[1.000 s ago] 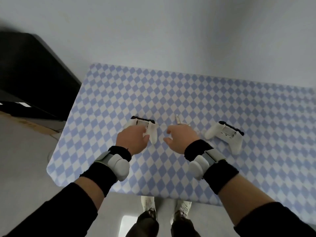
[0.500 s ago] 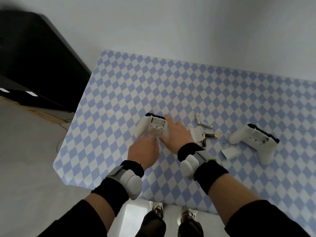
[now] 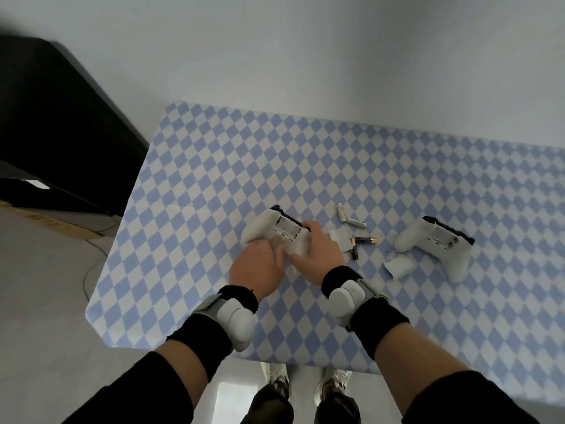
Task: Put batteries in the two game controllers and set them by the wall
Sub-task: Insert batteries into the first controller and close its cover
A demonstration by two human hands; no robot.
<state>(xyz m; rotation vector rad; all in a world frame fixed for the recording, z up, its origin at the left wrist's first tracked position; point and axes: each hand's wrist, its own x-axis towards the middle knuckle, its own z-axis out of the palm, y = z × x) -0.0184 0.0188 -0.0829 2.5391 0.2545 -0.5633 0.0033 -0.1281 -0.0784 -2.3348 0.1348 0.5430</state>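
- Controllers: one white game controller (image 3: 275, 229) lies back-up on the bench (image 3: 198, 185), its battery bay uncovered, under both hands.
- Left hand (image 3: 258, 269) curls over the near left grip of that controller, fingers closed on it.
- Right hand (image 3: 318, 254) lies flat over the controller's right side, fingers spread and pressing down; whether it grips anything underneath cannot be told.
- Second white controller (image 3: 434, 243) lies back-up well to the right, apart from both hands, with its bay uncovered too.
- Loose white battery cover (image 3: 400, 266) lies on the bench just beside the second controller's near side.
- Another white cover (image 3: 344, 238) lies just right of the right hand.
- Two white batteries (image 3: 348, 217) lie near each other beyond that cover, farther from the person.
- Two dark batteries (image 3: 362, 241) with gold ends lie between the two controllers, one pointing right and one pointing toward the person.
- Bench wears a blue-and-white diamond cloth and its far edge meets a pale wall (image 3: 305, 56).
- Both controllers sit in the middle of the bench, well apart from the wall.
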